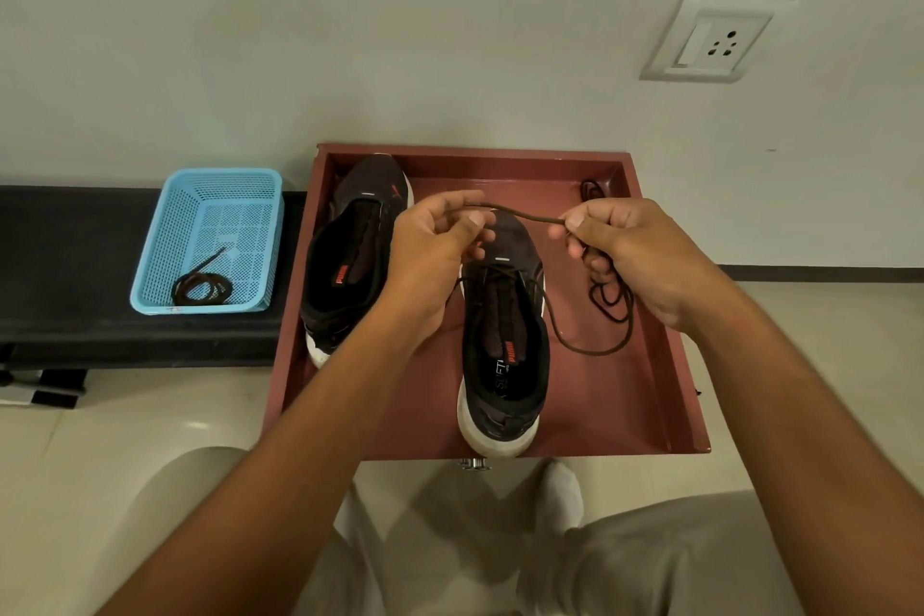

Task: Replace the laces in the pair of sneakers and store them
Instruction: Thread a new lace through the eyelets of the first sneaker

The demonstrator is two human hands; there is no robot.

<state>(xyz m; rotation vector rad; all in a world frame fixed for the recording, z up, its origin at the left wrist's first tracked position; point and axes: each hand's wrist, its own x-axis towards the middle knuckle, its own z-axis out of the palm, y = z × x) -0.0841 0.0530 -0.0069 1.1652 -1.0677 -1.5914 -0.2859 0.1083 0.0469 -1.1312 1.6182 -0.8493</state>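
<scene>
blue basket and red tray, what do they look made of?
The light blue perforated rectangular basket looks like moulded plastic: an even grid of small holes, a thin rim, a slight sheen. The reddish-brown shallow square tray is less sure: smooth, flat painted walls with crisp edges and a soft gloss suggest painted metal or laminated wood; I cannot tell which.

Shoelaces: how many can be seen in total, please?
3. One lace is held between both hands above the right sneaker. One lies coiled in the blue basket. One lies in the tray's far right corner. More may be hidden.
</scene>
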